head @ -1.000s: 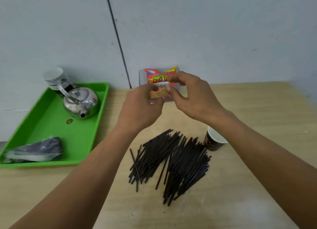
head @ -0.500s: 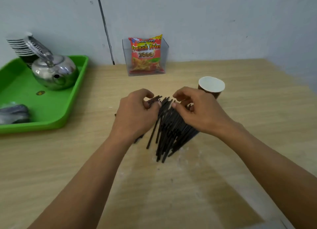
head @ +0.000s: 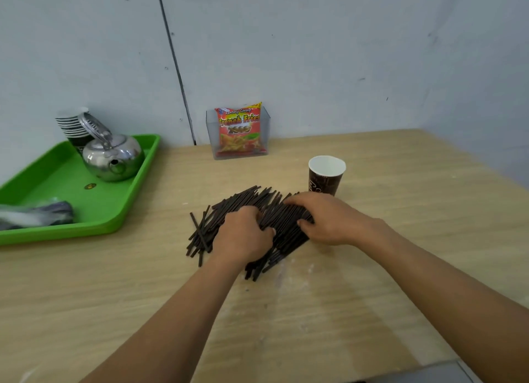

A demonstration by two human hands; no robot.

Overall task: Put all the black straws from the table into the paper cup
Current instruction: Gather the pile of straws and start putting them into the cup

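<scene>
On the left, one green tray [head: 86, 210] carries one stack of paper cups [head: 73, 123], one steel kettle [head: 113, 159] and one plastic-wrapped bundle [head: 34, 215]. Against the wall stands one clear box [head: 266, 130] holding one French Fries packet [head: 239, 130].

In the middle of the wooden table [head: 400, 225] lies one loose pile of black straws [head: 243, 198], too many to count, fanned on a slant. The left hand [head: 243, 236] sits on the pile's middle, knuckles up, with its fingers curled down into the straws and its thumb against them. The right hand [head: 326, 218] covers the pile's right part, fingers laid close together across the top and the thumb tucked in at the near side, so a bunch is clasped between them. One upright paper cup [head: 326, 176] stands just beyond the right hand, showing its white inside.

Half a second ago both hands only fingered the far tips of the straws. Now they are down over the body of the pile. The cup, box and tray have kept their places.
</scene>
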